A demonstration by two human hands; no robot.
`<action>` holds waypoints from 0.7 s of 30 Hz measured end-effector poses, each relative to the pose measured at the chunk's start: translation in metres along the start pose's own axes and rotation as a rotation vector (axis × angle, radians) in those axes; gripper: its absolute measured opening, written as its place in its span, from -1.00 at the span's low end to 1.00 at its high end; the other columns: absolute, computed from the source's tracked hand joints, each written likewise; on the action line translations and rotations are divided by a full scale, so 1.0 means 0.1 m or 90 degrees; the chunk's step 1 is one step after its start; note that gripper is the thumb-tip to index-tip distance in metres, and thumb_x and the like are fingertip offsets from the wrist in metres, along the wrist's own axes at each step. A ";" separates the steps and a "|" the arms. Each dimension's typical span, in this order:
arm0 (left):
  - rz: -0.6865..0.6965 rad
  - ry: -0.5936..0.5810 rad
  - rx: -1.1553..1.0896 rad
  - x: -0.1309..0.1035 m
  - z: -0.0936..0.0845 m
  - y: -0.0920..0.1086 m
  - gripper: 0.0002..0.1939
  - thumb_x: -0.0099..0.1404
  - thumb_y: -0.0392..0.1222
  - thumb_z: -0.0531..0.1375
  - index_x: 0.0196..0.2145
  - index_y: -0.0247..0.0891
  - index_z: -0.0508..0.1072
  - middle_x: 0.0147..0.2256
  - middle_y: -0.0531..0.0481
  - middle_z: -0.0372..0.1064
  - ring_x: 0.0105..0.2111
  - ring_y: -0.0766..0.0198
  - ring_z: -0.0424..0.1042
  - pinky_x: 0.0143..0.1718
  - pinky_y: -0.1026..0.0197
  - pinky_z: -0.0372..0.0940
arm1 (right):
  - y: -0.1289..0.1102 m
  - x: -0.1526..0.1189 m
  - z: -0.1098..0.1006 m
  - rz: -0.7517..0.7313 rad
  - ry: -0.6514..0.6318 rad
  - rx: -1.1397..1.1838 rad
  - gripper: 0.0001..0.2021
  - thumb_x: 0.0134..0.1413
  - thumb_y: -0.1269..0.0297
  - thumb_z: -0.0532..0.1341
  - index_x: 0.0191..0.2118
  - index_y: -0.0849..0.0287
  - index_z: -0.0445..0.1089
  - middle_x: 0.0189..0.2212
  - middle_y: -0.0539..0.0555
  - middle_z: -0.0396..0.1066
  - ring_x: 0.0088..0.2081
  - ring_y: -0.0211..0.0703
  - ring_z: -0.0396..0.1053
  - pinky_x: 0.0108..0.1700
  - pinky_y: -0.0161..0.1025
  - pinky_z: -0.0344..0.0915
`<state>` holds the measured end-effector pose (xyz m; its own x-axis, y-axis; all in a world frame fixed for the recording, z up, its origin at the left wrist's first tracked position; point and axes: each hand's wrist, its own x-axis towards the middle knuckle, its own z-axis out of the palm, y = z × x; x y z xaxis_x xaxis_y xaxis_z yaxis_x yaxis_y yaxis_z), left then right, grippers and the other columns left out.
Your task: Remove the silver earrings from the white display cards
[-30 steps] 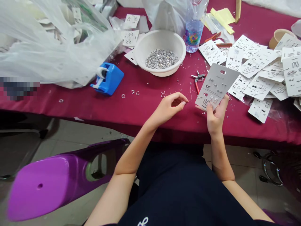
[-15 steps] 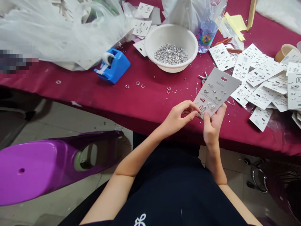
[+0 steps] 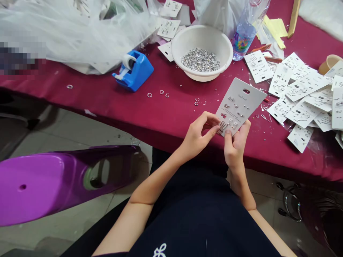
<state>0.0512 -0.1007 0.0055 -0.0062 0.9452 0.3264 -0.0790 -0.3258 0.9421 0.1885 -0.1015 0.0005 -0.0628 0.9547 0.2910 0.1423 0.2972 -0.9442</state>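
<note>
A grey-white earring card (image 3: pixel 235 101) with several pairs of earrings and a cut-out hanging slot is held up tilted over the table's front edge. My right hand (image 3: pixel 237 144) grips its lower right edge, thumb on the front and fingers behind. At the lower left corner, beside a pair of long oval hoops (image 3: pixel 223 125), my left hand (image 3: pixel 200 135) has thumb and fingertips closed on the card's edge. Part of those fingers is hidden, so any small piece between them cannot be made out.
A white bowl (image 3: pixel 177 53) of small metal pieces stands behind the card. Left of it is a blue tape dispenser (image 3: pixel 139 71); right, a plastic bottle (image 3: pixel 242 41) and piled earring cards (image 3: pixel 302 103). Loose rings (image 3: pixel 197 101) dot the red cloth. A purple stool (image 3: pixel 34 185) stands left.
The card and both hands have shifted slightly left in view, and the card is turned a little more upright. Both hands stay at its lower edges. The whole view has shifted a little.
</note>
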 end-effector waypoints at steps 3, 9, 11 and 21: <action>0.004 0.007 0.036 -0.01 -0.01 0.01 -0.87 0.37 -0.24 0.23 -0.13 -0.25 0.46 -0.21 0.02 0.43 -0.23 0.44 0.49 -0.14 0.42 0.47 | -0.02 0.00 0.01 -0.003 0.000 -0.001 -0.62 0.31 0.35 0.04 0.19 0.04 0.00 0.01 0.17 0.39 -0.01 -0.09 0.49 0.03 -0.04 0.50; 0.057 0.020 0.057 -0.04 -0.03 0.04 -0.93 0.36 -0.29 0.23 -0.19 -0.26 0.48 -0.25 0.02 0.41 -0.23 0.45 0.50 -0.14 0.43 0.47 | -0.03 0.00 0.02 -0.010 0.002 -0.021 -0.63 0.32 0.33 0.04 0.19 0.05 0.01 0.02 0.17 0.39 0.02 -0.11 0.47 0.14 0.00 0.44; 0.076 0.010 0.079 -0.05 -0.03 0.06 -0.94 0.35 -0.30 0.23 -0.20 -0.27 0.48 -0.26 0.01 0.41 -0.24 0.43 0.49 -0.14 0.40 0.48 | -0.02 0.00 0.02 -0.008 0.001 -0.034 -0.63 0.33 0.30 0.05 0.19 0.05 0.02 0.02 0.17 0.39 -0.02 -0.12 0.48 0.15 0.00 0.43; 0.008 0.018 -0.007 -0.09 0.04 0.07 -0.91 0.33 -0.29 0.26 -0.20 -0.25 0.42 -0.28 0.07 0.49 -0.23 0.42 0.59 -0.11 0.44 0.49 | -0.04 0.01 0.01 -0.048 0.010 -0.096 -0.62 0.30 0.35 0.03 0.19 0.13 0.04 -0.08 0.18 0.44 -0.16 -0.16 0.51 0.07 -0.07 0.48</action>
<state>0.0549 -0.1118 0.0089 -0.0354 0.9412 0.3360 -0.0899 -0.3379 0.9369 0.1869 -0.1014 0.0043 -0.0634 0.9295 0.3634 0.2846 0.3658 -0.8861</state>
